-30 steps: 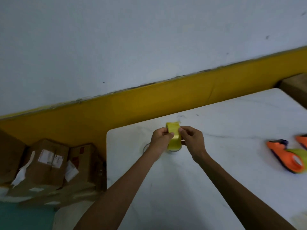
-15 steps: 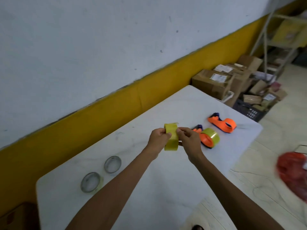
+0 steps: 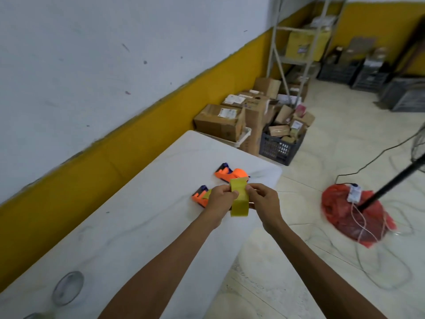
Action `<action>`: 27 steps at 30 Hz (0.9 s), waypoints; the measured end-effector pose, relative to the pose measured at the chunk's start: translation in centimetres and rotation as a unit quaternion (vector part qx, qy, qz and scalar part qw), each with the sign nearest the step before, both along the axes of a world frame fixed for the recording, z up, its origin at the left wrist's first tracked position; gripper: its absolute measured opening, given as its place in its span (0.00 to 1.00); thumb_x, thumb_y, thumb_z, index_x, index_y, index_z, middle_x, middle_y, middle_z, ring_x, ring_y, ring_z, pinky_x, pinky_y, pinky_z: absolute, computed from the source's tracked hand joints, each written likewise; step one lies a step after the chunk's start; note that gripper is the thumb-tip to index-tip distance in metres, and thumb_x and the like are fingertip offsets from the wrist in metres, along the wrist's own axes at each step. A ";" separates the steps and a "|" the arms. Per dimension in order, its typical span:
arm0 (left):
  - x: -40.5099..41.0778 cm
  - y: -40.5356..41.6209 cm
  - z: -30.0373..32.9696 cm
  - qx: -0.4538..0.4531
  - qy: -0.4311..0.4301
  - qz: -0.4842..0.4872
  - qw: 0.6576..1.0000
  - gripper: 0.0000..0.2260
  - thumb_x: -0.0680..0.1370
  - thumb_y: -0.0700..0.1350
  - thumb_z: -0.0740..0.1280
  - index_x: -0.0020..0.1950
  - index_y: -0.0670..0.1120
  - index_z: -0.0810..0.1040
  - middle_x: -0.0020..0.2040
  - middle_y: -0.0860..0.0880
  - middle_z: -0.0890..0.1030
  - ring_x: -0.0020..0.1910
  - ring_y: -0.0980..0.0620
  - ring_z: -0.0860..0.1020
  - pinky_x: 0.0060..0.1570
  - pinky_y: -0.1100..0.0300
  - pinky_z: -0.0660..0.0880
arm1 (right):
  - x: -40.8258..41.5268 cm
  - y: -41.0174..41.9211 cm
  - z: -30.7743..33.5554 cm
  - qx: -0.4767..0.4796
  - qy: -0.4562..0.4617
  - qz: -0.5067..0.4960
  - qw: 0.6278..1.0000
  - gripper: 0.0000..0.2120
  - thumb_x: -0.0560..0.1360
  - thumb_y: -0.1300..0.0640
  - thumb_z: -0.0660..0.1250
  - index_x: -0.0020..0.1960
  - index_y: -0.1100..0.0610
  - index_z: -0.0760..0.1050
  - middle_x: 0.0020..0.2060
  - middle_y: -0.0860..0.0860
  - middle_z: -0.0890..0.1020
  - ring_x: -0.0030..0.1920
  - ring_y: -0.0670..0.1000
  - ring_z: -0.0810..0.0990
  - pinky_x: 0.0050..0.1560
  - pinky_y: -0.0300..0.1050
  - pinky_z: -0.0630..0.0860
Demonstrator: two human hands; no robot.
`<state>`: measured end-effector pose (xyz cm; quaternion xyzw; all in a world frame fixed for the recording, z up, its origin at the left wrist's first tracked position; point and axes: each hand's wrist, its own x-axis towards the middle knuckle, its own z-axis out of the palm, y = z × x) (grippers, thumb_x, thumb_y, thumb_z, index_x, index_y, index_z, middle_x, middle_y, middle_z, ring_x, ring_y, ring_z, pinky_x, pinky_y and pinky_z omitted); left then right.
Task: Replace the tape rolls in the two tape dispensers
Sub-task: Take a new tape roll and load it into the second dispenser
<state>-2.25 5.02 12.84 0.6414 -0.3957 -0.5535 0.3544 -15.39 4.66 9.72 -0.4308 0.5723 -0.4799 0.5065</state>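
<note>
Yellow tape, a fresh roll (image 3: 239, 201), is held on edge above the table (image 3: 128, 226) between both hands. The left hand (image 3: 220, 200) is curled round its left side, thumb over the rim; the right hand (image 3: 262, 200) pinches its right side, fingers (image 3: 251, 188) bent at the top edge. Two orange dispensers lie beyond: the near dispenser (image 3: 200, 196) is partly hidden behind the left hand, the far dispenser (image 3: 231, 174) sits just behind the roll near the table's end. A spent core (image 3: 67, 287) lies well apart at the near left. The step in hand is judged to be freeing the tape's loose end before loading. Next, the roll must be seated on a dispenser's hub, sticky side facing correctly, and the end threaded toward the blade.
</note>
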 end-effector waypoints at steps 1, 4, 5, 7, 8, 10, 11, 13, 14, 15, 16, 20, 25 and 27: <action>-1.1 -0.6 -0.1 0.000 0.002 -0.006 1.000 0.08 0.79 0.40 0.64 0.54 0.45 0.81 0.55 0.42 0.84 0.56 0.42 0.81 0.59 0.45 0.78 | -1.1 -0.3 -0.1 0.002 -0.003 -0.005 1.000 0.09 0.77 0.56 0.67 0.53 0.59 0.82 0.44 0.55 0.86 0.45 0.56 0.85 0.40 0.47 0.83; -3.9 -2.2 -0.6 0.001 0.005 -0.023 1.000 0.12 0.77 0.41 0.64 0.58 0.43 0.82 0.54 0.43 0.84 0.55 0.42 0.82 0.59 0.43 0.78 | -4.1 -1.4 -0.5 0.013 -0.019 -0.003 1.000 0.09 0.76 0.57 0.69 0.54 0.58 0.82 0.43 0.56 0.86 0.45 0.57 0.85 0.43 0.48 0.82; -4.7 -2.8 -0.7 0.002 0.003 -0.027 1.000 0.13 0.75 0.42 0.65 0.58 0.44 0.82 0.54 0.42 0.84 0.55 0.42 0.82 0.60 0.42 0.77 | -4.9 -1.9 -0.6 0.018 -0.023 -0.002 1.000 0.09 0.75 0.57 0.69 0.55 0.57 0.82 0.42 0.57 0.86 0.45 0.57 0.85 0.44 0.49 0.82; -6.2 -4.1 -0.9 0.007 -0.003 -0.035 0.999 0.14 0.75 0.43 0.65 0.58 0.43 0.82 0.55 0.41 0.84 0.56 0.41 0.81 0.60 0.41 0.77 | -6.4 -2.8 -1.0 0.020 -0.029 0.001 0.999 0.09 0.75 0.59 0.69 0.55 0.56 0.81 0.42 0.58 0.86 0.45 0.57 0.84 0.47 0.52 0.82; -6.9 -4.8 -1.0 0.011 -0.003 -0.039 0.999 0.12 0.76 0.42 0.65 0.58 0.43 0.81 0.55 0.40 0.83 0.56 0.40 0.81 0.60 0.41 0.77 | -7.1 -3.3 -1.1 0.021 -0.029 0.000 0.999 0.09 0.75 0.60 0.69 0.55 0.55 0.81 0.42 0.59 0.85 0.45 0.58 0.84 0.48 0.52 0.82; -8.2 -6.4 -1.4 0.020 -0.003 -0.043 0.999 0.11 0.78 0.40 0.64 0.59 0.42 0.80 0.55 0.40 0.83 0.57 0.40 0.80 0.60 0.43 0.77 | -8.2 -4.5 -1.4 0.023 -0.023 -0.007 0.999 0.09 0.75 0.61 0.69 0.54 0.53 0.81 0.43 0.60 0.85 0.46 0.58 0.84 0.48 0.52 0.83; -8.8 -7.2 -1.7 0.025 -0.002 -0.045 0.999 0.11 0.78 0.40 0.64 0.59 0.42 0.80 0.56 0.40 0.83 0.57 0.40 0.80 0.60 0.43 0.77 | -8.8 -5.2 -1.5 0.024 -0.020 -0.010 0.999 0.09 0.75 0.61 0.69 0.54 0.53 0.81 0.43 0.59 0.85 0.46 0.57 0.84 0.48 0.52 0.83; -9.8 -8.8 -2.3 0.031 -0.002 -0.046 0.998 0.12 0.78 0.40 0.64 0.60 0.42 0.79 0.56 0.41 0.82 0.57 0.40 0.80 0.60 0.42 0.77 | -9.9 -6.9 -1.8 0.028 -0.009 -0.012 0.999 0.09 0.75 0.61 0.69 0.55 0.54 0.81 0.42 0.58 0.85 0.45 0.56 0.84 0.48 0.52 0.83; -10.3 -9.6 -2.4 0.032 0.000 -0.045 0.998 0.12 0.78 0.40 0.64 0.61 0.42 0.79 0.56 0.41 0.82 0.57 0.40 0.80 0.60 0.42 0.77 | -10.4 -7.7 -2.0 0.030 -0.003 -0.011 0.999 0.10 0.75 0.60 0.69 0.56 0.55 0.81 0.42 0.57 0.86 0.46 0.56 0.85 0.48 0.53 0.83; -10.8 -10.4 -2.4 0.034 0.000 -0.044 0.998 0.13 0.79 0.40 0.63 0.61 0.41 0.79 0.57 0.41 0.82 0.57 0.40 0.80 0.60 0.42 0.77 | -10.9 -8.7 -2.3 0.032 0.002 -0.009 0.999 0.11 0.75 0.60 0.70 0.56 0.55 0.81 0.43 0.58 0.86 0.46 0.57 0.85 0.48 0.54 0.83; -11.3 -11.4 -2.5 0.035 -0.002 -0.041 0.999 0.12 0.79 0.40 0.63 0.62 0.41 0.78 0.57 0.42 0.81 0.57 0.41 0.80 0.60 0.43 0.77 | -11.3 -9.7 -2.6 0.034 0.008 -0.008 0.999 0.11 0.75 0.59 0.70 0.56 0.55 0.81 0.43 0.58 0.86 0.47 0.57 0.85 0.49 0.55 0.83; -12.8 -15.5 -3.8 0.042 0.001 -0.019 0.999 0.06 0.78 0.41 0.64 0.53 0.46 0.78 0.54 0.43 0.81 0.56 0.41 0.79 0.59 0.43 0.78 | -12.6 -14.0 -3.4 0.041 0.021 -0.005 0.999 0.11 0.75 0.58 0.70 0.57 0.54 0.81 0.44 0.57 0.85 0.48 0.58 0.84 0.50 0.56 0.83; -14.0 -19.9 -5.1 0.059 0.002 0.022 0.998 0.06 0.77 0.43 0.65 0.40 0.51 0.76 0.50 0.43 0.81 0.54 0.41 0.79 0.58 0.41 0.78 | -13.8 -18.8 -3.8 0.066 0.048 0.027 0.996 0.12 0.75 0.57 0.70 0.57 0.56 0.80 0.44 0.56 0.86 0.47 0.57 0.84 0.51 0.58 0.82; -14.2 -21.3 -5.4 0.058 0.011 0.031 0.998 0.03 0.77 0.43 0.65 0.46 0.48 0.78 0.53 0.42 0.81 0.55 0.40 0.79 0.58 0.41 0.78 | -14.3 -20.8 -3.8 0.075 0.058 0.047 0.994 0.13 0.75 0.58 0.70 0.59 0.58 0.80 0.44 0.57 0.86 0.48 0.58 0.84 0.51 0.59 0.82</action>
